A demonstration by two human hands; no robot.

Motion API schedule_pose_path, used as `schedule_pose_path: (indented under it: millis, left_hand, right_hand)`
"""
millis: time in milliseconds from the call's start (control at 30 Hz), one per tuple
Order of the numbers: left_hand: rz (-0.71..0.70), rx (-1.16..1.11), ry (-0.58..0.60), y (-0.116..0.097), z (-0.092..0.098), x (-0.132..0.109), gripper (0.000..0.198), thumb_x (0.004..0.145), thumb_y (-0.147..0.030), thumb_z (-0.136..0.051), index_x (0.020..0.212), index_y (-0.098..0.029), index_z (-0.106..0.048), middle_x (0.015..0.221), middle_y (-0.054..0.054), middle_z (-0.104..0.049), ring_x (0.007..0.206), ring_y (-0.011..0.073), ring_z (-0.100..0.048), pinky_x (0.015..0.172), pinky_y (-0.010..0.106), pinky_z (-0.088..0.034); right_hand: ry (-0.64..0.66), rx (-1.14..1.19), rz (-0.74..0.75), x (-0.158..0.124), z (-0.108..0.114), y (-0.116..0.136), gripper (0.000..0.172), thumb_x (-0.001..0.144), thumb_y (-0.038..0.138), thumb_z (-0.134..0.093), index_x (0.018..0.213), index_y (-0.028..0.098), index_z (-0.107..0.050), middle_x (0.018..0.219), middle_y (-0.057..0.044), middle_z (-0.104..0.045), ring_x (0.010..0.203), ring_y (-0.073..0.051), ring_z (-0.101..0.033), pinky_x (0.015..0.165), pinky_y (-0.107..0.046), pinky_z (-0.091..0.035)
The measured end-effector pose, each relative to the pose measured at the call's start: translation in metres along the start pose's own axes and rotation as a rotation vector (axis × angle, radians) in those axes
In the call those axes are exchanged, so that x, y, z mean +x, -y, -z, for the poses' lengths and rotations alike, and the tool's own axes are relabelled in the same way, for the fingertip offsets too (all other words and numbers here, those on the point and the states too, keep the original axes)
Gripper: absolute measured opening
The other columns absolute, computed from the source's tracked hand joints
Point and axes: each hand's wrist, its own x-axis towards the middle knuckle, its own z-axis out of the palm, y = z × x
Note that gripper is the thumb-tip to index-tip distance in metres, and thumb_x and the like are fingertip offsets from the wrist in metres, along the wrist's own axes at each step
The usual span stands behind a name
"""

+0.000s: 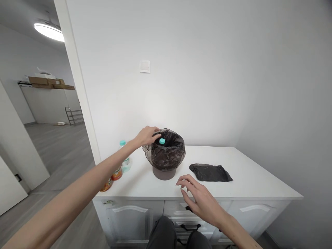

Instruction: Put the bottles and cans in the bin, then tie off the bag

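Note:
A brown bin point(164, 174) stands on the white cabinet top, lined with a black plastic bag point(168, 159) folded over its rim. Inside, the teal cap point(162, 141) of a bottle shows; the rest of that bottle is hidden. My left hand point(147, 136) is at the bin's left rim beside this cap, thumb and fingers apart, seemingly touching the bag. My right hand point(198, 199) hovers over the cabinet's front edge, fingers loosely bent and apart, holding nothing. Another black plastic bag point(210, 172) lies folded flat to the right of the bin.
Left of the bin stand a clear bottle with a teal cap point(122, 143) and two orange-labelled bottles point(117, 174), partly behind my left forearm. A light switch point(145, 66) is on the wall behind. The cabinet point(132, 221) has drawers with black handles; a doorway opens at left.

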Motion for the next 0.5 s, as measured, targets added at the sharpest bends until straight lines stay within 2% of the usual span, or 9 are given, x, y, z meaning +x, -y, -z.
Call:
schedule_pose_path:
  millis: [133,233,300,367,433,500]
  left_hand:
    - [0.193,0.078,-0.057,0.045,0.024,-0.038,0.053,0.1,-0.053,-0.048,0.141,-0.021,-0.063,0.142,0.012,-0.068,0.133,0.033,-0.059,0.116,0.048,-0.043]
    - [0.335,0.135,-0.018,0.069,0.026,-0.083,0.054,0.098,-0.052,-0.051,0.139,-0.019,-0.062,0.136,0.017,-0.07,0.13,0.0373,-0.061,0.111,0.052,-0.045]
    - [0.399,0.159,0.027,0.075,0.019,-0.11,0.054,0.097,-0.05,-0.052,0.139,-0.017,-0.062,0.136,0.019,-0.069,0.123,0.0385,-0.065,0.105,0.052,-0.049]
    - [0.429,0.168,0.058,0.075,0.009,-0.13,0.051,0.098,-0.045,-0.05,0.139,-0.017,-0.061,0.142,0.02,-0.064,0.112,0.036,-0.07,0.097,0.05,-0.053]
    - [0.436,0.166,0.057,0.072,0.001,-0.14,0.046,0.102,-0.037,-0.045,0.142,-0.02,-0.058,0.149,0.019,-0.059,0.103,0.0312,-0.073,0.089,0.045,-0.056]
    - [0.429,0.163,0.029,0.069,-0.001,-0.142,0.045,0.105,-0.031,-0.039,0.145,-0.022,-0.055,0.146,0.017,-0.06,0.101,0.0289,-0.073,0.082,0.041,-0.057]
  right_hand:
    - [0.022,0.088,-0.058,0.004,-0.003,0.0,0.026,0.108,0.021,-0.041,0.126,0.027,-0.058,0.128,-0.01,-0.064,0.092,-0.018,-0.07,0.084,-0.035,-0.057]
    - [0.041,0.136,-0.092,0.002,-0.011,0.003,0.025,0.109,0.023,-0.041,0.125,0.028,-0.06,0.127,-0.009,-0.064,0.093,-0.018,-0.069,0.085,-0.034,-0.057]
    - [0.056,0.151,-0.104,-0.003,-0.016,0.006,0.025,0.11,0.024,-0.041,0.124,0.028,-0.061,0.126,-0.008,-0.065,0.096,-0.018,-0.07,0.086,-0.033,-0.057]
    - [0.074,0.153,-0.103,-0.008,-0.02,0.009,0.026,0.11,0.024,-0.041,0.124,0.029,-0.062,0.124,-0.008,-0.065,0.097,-0.019,-0.07,0.085,-0.033,-0.058]
    - [0.084,0.152,-0.101,-0.013,-0.021,0.011,0.027,0.109,0.023,-0.042,0.126,0.029,-0.062,0.123,-0.008,-0.066,0.096,-0.019,-0.071,0.084,-0.032,-0.058]
    - [0.094,0.154,-0.11,-0.017,-0.019,0.012,0.027,0.108,0.023,-0.043,0.127,0.03,-0.062,0.121,-0.007,-0.067,0.094,-0.019,-0.071,0.083,-0.032,-0.058]
